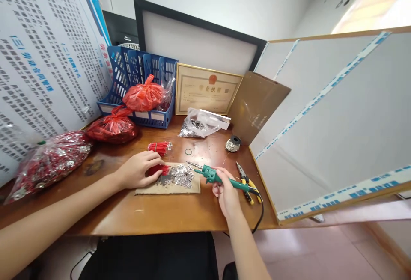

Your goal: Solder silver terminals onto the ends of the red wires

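Cardboard [173, 190], flat and tan, makes the work spot

The right hand [226, 190], just right of the cardboard, wraps around a green plastic soldering iron [210, 174] with a thin metal tip and a black cord [262, 207]. The tip points left, over the cardboard's far right part, near a heap of small, shiny silver metal pieces [182, 175]. The left hand [141, 169] lies on the cardboard's left side, palm down, fingers bent over thin red wires [165, 170] whose ends poke out toward the heap. I cannot tell if those fingers pinch the wires or just rest on them.

To do this well, I think the left hand should press the wires flat in a neat row, with fingers well back from the tip. A light, steady hold on the iron would help, and the cord should hang loose.

On the desk [154, 211], past the cardboard's far edge, sits a tight bundle of straight red wires [157, 147]. To the cardboard's right are a black spool of silver wire [233, 144] and metal pliers with yellow handles [242, 173].
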The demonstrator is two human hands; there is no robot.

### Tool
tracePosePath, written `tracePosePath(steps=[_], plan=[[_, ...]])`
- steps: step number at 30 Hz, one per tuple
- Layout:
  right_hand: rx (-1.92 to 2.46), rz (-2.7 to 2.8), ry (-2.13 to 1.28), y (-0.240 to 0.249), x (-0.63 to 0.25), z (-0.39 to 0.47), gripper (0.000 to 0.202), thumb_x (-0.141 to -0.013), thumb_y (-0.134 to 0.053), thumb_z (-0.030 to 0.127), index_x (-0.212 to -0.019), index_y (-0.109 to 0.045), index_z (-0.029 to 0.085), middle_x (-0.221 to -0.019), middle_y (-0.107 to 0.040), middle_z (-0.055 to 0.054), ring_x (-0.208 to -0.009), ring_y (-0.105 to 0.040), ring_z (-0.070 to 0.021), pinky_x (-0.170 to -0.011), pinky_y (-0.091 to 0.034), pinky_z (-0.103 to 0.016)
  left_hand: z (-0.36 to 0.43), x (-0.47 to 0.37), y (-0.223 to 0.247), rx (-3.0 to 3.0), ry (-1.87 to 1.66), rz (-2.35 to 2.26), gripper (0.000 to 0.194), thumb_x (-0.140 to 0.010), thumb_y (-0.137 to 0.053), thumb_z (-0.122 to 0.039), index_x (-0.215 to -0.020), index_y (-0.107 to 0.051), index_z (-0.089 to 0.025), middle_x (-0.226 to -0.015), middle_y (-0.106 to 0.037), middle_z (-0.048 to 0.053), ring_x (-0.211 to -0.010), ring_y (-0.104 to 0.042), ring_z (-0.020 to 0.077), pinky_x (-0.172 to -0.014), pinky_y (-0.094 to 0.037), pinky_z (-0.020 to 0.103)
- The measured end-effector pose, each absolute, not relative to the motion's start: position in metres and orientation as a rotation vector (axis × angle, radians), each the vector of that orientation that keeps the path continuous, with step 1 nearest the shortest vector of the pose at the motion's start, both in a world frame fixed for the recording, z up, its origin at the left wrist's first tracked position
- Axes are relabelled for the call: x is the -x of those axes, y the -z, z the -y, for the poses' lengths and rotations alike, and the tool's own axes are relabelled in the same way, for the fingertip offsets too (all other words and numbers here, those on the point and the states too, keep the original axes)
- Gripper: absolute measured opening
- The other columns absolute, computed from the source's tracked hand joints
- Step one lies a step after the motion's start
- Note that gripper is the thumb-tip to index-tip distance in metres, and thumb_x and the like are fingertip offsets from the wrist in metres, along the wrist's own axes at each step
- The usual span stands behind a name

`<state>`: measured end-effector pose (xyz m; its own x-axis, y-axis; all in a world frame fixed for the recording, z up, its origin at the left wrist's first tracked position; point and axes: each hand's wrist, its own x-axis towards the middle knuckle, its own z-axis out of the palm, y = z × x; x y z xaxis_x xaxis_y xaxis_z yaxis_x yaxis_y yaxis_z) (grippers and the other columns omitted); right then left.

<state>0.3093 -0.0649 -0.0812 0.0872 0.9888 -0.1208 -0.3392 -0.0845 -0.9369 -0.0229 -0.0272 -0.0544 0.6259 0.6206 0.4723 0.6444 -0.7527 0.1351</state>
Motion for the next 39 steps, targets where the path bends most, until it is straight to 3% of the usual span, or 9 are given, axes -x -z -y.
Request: tracePosePath(steps=[15,21,25,30,36,39], plan=[[1.088,0.775,-1.391,0.083,-0.316,0.063,0.025,-0.104,-0.073,0.038,-0.114,-0.07,0.015,-0.078,-0.06,0.004,-0.057,-0.054,-0.0086,-0.045,-0.039,-0.018,0.017,0.033,0.07,2.918,0.761,1.09,0.026,-0.095,-0.056,-0.03,-0.113,-0.07,-0.018,-0.107,-0.071,0.01,-0.094,-0.065,0.0255,-0.087,-0.053,0.039],[1.153,0.706,-1.38,0.078,-0.32,0.066,0.044,-0.088,-0.087,0.052,-0.112,-0.079,0.017,-0.075,-0.061,0.0,-0.057,-0.049,-0.0098,-0.045,-0.036,-0.02,0.015,0.032,0.074,2.98,0.785,1.147,0.03,-0.096,-0.058,-0.031,-0.121,-0.068,-0.019,-0.114,-0.068,0.011,-0.099,-0.062,0.0269,-0.089,-0.052,0.042],[1.21,0.671,-1.359,0.073,-0.319,0.068,0.044,-0.08,-0.092,0.054,-0.108,-0.083,0.021,-0.074,-0.061,-0.001,-0.056,-0.047,-0.0101,-0.047,-0.037,-0.022,0.016,0.031,0.072,2.994,0.798,1.171,0.029,-0.098,-0.058,-0.031,-0.122,-0.069,-0.018,-0.114,-0.068,0.011,-0.096,-0.061,0.0266,-0.087,-0.051,0.043],[1.243,0.642,-1.319,0.072,-0.317,0.071,0.037,-0.084,-0.089,0.051,-0.105,-0.085,0.022,-0.08,-0.066,-0.004,-0.058,-0.046,-0.0101,-0.049,-0.036,-0.022,0.021,0.03,0.069,2.991,0.81,1.227,0.029,-0.102,-0.056,-0.029,-0.126,-0.068,-0.018,-0.116,-0.069,0.011,-0.099,-0.062,0.0268,-0.088,-0.05,0.044],[1.231,0.704,-1.241,0.077,-0.313,0.065,0.046,-0.077,-0.094,0.055,-0.102,-0.084,0.018,-0.072,-0.063,-0.002,-0.056,-0.045,-0.0094,-0.049,-0.035,-0.021,0.026,0.03,0.065,2.987,0.812,1.319,0.027,-0.104,-0.054,-0.027,-0.125,-0.069,-0.019,-0.116,-0.07,0.01,-0.099,-0.063,0.0262,-0.087,-0.05,0.042],[1.228,0.745,-1.212,0.079,-0.311,0.063,0.045,-0.083,-0.09,0.054,-0.105,-0.08,0.016,-0.076,-0.065,-0.001,-0.057,-0.048,-0.0091,-0.049,-0.036,-0.02,0.027,0.03,0.067,2.966,0.846,1.336,0.029,-0.105,-0.052,-0.028,-0.127,-0.069,-0.02,-0.116,-0.07,0.01,-0.1,-0.064,0.0264,-0.087,-0.05,0.042]])
